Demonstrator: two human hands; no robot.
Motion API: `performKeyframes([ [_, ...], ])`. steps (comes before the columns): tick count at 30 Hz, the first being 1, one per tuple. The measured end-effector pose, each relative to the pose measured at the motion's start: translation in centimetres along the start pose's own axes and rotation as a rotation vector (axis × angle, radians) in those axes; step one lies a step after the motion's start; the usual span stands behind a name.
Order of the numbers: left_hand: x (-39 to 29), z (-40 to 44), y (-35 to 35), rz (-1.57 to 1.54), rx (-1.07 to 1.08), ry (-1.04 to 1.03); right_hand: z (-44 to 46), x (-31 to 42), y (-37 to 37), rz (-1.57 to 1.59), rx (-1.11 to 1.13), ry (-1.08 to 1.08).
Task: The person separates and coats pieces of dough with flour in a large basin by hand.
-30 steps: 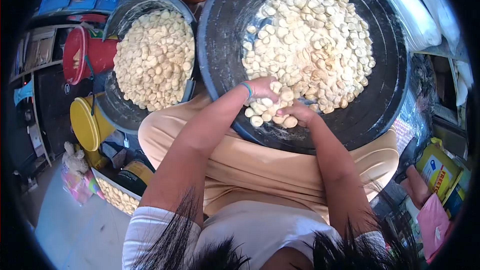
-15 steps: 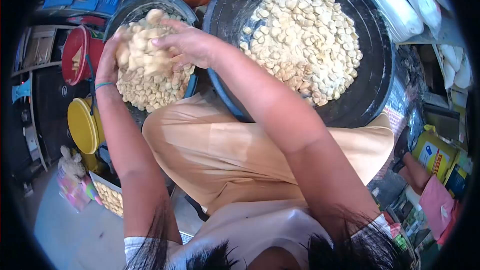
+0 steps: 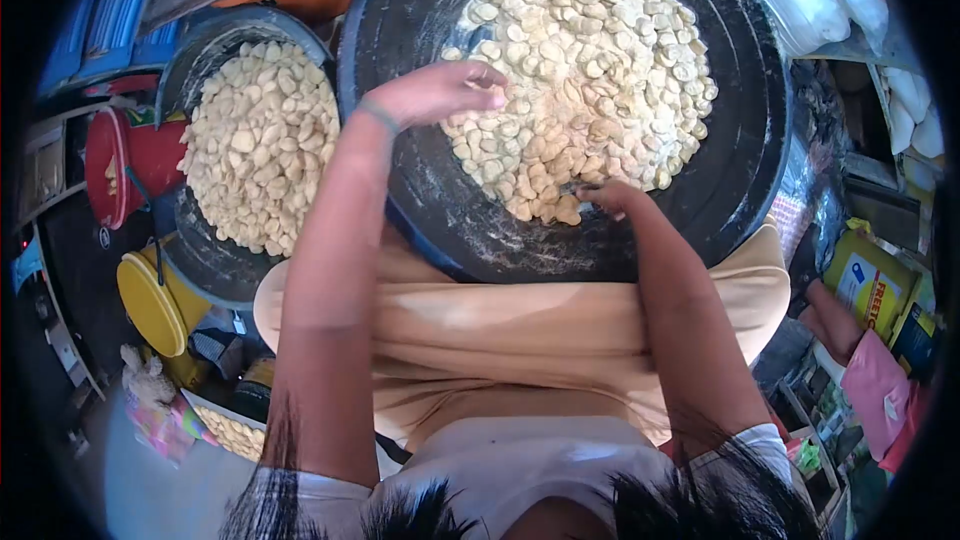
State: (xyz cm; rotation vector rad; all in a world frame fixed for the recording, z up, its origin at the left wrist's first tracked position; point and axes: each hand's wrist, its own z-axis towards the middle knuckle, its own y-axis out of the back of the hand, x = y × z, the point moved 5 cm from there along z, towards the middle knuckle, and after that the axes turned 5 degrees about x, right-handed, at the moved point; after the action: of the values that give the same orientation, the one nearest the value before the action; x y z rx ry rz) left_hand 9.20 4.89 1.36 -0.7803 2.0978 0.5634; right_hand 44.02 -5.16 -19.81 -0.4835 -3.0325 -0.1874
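A wide black tub [image 3: 560, 265] stands in front of my crossed legs, holding a heap of small, flat, roundish pale dough-like pieces [image 3: 600, 50] dusted with white powder. Over the left side of that heap is my left hand [image 3: 445, 93], fingers curved and apart from the thumb, with nothing visible in it. My right hand [image 3: 615, 198] is closed at the near edge of the heap, beside browner pieces [image 3: 550, 155]. A small dark bit shows at its fingertips; what it is, I cannot make out. To the left, a smaller dark basin [image 3: 215, 270] carries another pile of pale pieces [image 3: 265, 140].
A red bucket [image 3: 108, 168] and a yellow bucket [image 3: 150, 302] stand left of the basin. Filled plastic bags [image 3: 790, 0] lie at the upper right. At the far right are a yellow container [image 3: 870, 275] and another person's leg [image 3: 832, 320].
Both hands have moved right from the smaller basin to the black tub. The clump of pieces between them has been let go. The view has shifted slightly.
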Motion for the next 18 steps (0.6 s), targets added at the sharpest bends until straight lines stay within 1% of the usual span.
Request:
performKeyframes([
  [1, 1.2, 3.1, 0.4, -0.063, -0.037, 0.041, 0.7, -1.5, -0.6, 0.043, 0.012, -0.048],
  [2, 2.9, 6.1, 0.9, -0.124, -0.074, 0.082, 3.9, -3.4, -2.2, 0.366, 0.012, 0.032],
  [4, 10.3, 12.4, 2.4, -0.084, -0.262, 0.211, 1.4, -0.5, -3.5, 0.790, 0.241, 0.057],
  [7, 13.8, 14.9, 2.3, 0.163, -0.540, 0.436, 0.1, 1.4, -3.8, 0.935, 0.372, 0.096],
  [10, 14.4, 14.9, -0.7, 0.331, -0.570, 0.425, 0.6, 3.0, -4.7, 1.127, 0.472, 0.133],
  [11, 14.4, 14.5, -2.0, 0.298, -0.554, 0.435, -0.8, 4.7, -4.5, 1.197, 0.503, 0.175],
  [12, 14.2, 14.2, -3.1, 0.265, -0.538, 0.438, 0.3, 5.3, -5.2, 1.293, 0.525, 0.172],
  [13, 15.0, 14.2, -3.8, 0.246, -0.542, 0.384, 1.0, 6.3, -5.7, 1.348, 0.526, 0.248],
  [14, 16.3, 14.1, -4.0, 0.228, -0.547, 0.336, -3.4, 9.9, -4.0, 1.412, 0.609, 0.456],
  [15, 17.4, 13.9, -3.7, 0.149, -0.496, 0.315, -0.4, 10.2, -5.4, 1.351, 0.716, 0.449],
  [16, 18.7, 13.6, -3.3, 0.069, -0.447, 0.301, 1.2, 11.5, -6.0, 1.314, 0.682, 0.393],
  [17, 19.3, 13.4, -3.4, -0.013, -0.399, 0.292, 1.9, 13.1, -6.3, 1.318, 0.696, 0.426],
  [18, 19.3, 13.5, -3.8, -0.102, -0.388, 0.302, 0.8, 13.9, -5.6, 1.281, 0.687, 0.517],
])
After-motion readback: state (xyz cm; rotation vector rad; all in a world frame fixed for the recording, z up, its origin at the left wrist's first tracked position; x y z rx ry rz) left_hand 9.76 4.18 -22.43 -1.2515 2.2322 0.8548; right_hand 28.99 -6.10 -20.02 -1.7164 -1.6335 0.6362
